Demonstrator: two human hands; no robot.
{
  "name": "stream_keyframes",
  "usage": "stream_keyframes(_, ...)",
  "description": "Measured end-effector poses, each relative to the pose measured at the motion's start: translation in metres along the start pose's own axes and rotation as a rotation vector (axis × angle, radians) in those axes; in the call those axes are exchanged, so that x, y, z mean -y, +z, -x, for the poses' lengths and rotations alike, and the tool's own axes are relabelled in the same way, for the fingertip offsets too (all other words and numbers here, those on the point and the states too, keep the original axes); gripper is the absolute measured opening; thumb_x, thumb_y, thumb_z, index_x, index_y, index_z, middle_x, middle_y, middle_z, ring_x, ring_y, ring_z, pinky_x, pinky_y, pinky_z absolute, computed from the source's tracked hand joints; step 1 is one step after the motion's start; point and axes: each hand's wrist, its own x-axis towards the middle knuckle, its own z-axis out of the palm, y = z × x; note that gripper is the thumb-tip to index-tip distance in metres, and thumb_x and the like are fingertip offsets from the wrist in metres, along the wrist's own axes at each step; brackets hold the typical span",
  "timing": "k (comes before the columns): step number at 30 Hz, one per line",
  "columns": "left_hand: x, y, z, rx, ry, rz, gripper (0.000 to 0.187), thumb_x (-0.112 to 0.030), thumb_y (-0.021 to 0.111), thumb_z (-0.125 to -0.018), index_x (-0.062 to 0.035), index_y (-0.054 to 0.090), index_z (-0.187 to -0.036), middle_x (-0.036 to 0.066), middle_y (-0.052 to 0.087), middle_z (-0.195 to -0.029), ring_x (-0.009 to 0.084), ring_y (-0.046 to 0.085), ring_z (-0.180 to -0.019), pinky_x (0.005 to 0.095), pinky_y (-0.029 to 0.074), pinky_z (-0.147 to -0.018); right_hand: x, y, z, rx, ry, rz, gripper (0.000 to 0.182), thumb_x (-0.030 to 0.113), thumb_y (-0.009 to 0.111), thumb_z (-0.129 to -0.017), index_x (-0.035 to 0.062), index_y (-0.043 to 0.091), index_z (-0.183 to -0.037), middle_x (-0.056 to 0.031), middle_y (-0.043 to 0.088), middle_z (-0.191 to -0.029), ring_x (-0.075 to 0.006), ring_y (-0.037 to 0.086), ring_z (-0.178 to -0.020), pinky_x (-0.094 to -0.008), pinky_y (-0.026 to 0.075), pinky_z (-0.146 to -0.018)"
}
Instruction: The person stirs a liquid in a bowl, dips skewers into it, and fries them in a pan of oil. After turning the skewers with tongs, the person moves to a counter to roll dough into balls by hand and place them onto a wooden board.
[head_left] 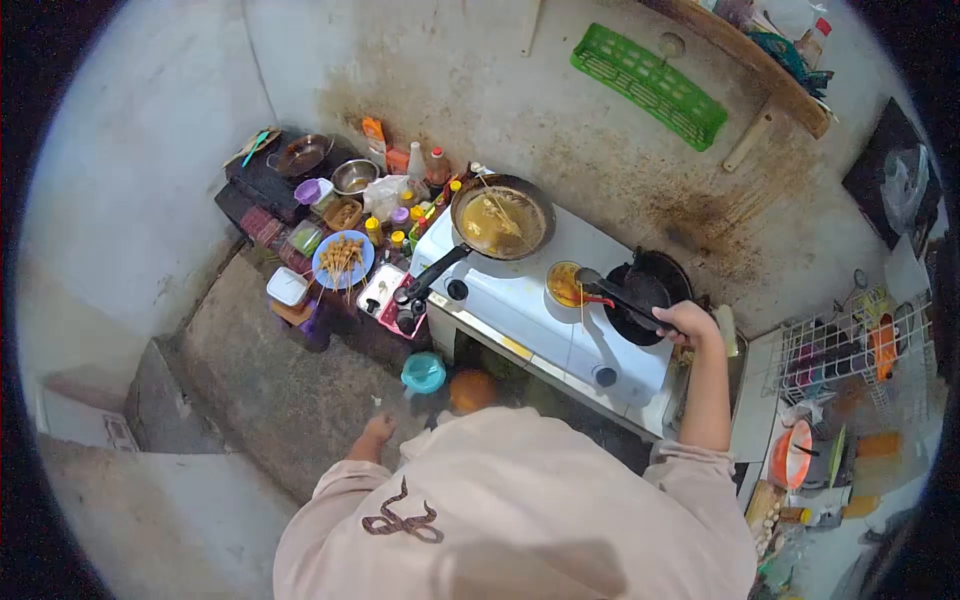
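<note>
My right hand grips the dark handle of a long cooking utensil, which reaches left over the stove. Its far end overlaps a small bowl of orange-yellow liquid with a thin stick in it. A black pan sits on the right burner, just behind my right hand. On the left burner a frying pan holds oil and yellowish food, with a skewer lying across it. Low by my body, my left hand is closed; I cannot tell what is in it.
A blue plate of skewers stands left of the white stove, among bottles, bowls and containers. A turquoise container is low in front. A green basket hangs on the wall. At the right are a wire rack and an orange bowl.
</note>
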Motion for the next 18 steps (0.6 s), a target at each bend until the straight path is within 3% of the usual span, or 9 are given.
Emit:
stream_keyframes(10,0.002,0.019,0.012,0.025,-0.022,-0.071,0.035,-0.031,0.049,-0.069,-0.0029,0.055,-0.089,0.017,0.054,-0.089,0.031,0.051,-0.086,0.0366,0.04,-0.074,-0.076,0.001,0.015,0.128,-0.02,-0.403,0.028,0.025,0.054,-0.074,-0.001,0.046,-0.077,-0.0086,0.05,-0.063,-0.0064,0.035,-0.039,-0.0163,0.022,-0.028)
stream_keyframes(18,-0.006,0.007,0.019,0.017,-0.04,-0.031,0.034,-0.03,0.049,-0.07,-0.0033,0.055,-0.09,0.017,0.054,-0.091,0.0314,0.05,-0.086,0.0373,0.039,-0.075,-0.085,-0.007,0.017,0.136,-0.072,-0.563,0.025,0.024,0.055,-0.074,0.0001,0.047,-0.069,-0.0078,0.05,-0.06,-0.0059,0.034,-0.038,-0.0153,0.022,-0.028)
